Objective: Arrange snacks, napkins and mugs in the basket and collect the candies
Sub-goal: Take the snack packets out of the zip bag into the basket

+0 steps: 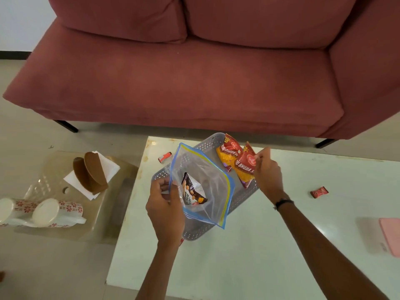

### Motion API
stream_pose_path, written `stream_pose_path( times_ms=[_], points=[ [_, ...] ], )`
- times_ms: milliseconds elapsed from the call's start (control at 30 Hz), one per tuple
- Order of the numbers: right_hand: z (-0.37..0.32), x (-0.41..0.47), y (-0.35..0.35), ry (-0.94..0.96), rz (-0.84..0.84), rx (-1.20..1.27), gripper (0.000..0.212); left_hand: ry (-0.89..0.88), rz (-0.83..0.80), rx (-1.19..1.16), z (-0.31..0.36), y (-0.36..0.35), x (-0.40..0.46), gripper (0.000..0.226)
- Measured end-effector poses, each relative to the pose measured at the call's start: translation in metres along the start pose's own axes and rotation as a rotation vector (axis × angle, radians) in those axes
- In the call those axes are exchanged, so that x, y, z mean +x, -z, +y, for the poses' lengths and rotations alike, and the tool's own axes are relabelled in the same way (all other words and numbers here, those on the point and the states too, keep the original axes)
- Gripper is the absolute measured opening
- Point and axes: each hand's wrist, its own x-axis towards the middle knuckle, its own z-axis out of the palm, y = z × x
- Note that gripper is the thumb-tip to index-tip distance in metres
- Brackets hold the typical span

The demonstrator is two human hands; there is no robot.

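My left hand [164,204] grips the left edge of a clear zip bag [213,187] with a blue and yellow rim, held over a grey perforated basket [195,234] on the white table. A dark snack packet [191,189] shows through the bag. Two red-and-yellow snack packets [229,152] [244,169] stand in the basket's far end. My right hand [268,174] is at the right packet's edge, thumb and fingers pinching it. Red candies lie on the table, one [165,157] left of the basket and one [319,192] to its right.
A low glass side table [104,224] on the left carries two white mugs with red flowers [13,210] [55,213] lying on their sides and white napkins in a brown holder [93,172]. A pink sofa [184,83] stands behind. A pink object [389,237] sits at the table's right edge.
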Motion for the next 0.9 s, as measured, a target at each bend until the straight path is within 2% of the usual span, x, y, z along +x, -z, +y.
stream_pose_path(
  times_ms=[100,267,533,700,800,900],
  points=[
    [0.003,0.004,-0.019,-0.051,-0.092,-0.025,0.033,0.0,0.004,0.006,-0.001,0.001,0.001,0.014],
    [0.017,0.004,-0.034,-0.104,-0.124,-0.147,0.033,0.001,0.008,0.024,-0.001,0.0,0.0,0.014],
    [0.039,0.005,-0.042,-0.197,-0.041,-0.119,0.031,0.011,0.008,0.039,-0.001,-0.001,-0.001,0.022],
    [0.024,-0.013,-0.026,-0.281,0.058,0.096,0.027,0.056,-0.018,0.059,-0.003,0.003,-0.009,0.019],
    [-0.019,-0.042,0.005,-0.179,0.179,0.276,0.023,0.081,-0.062,0.046,-0.003,0.007,-0.015,0.02],
    [-0.082,-0.081,0.04,-0.04,0.218,0.442,0.005,0.095,-0.096,0.021,-0.004,0.011,-0.022,0.021]
  ],
)
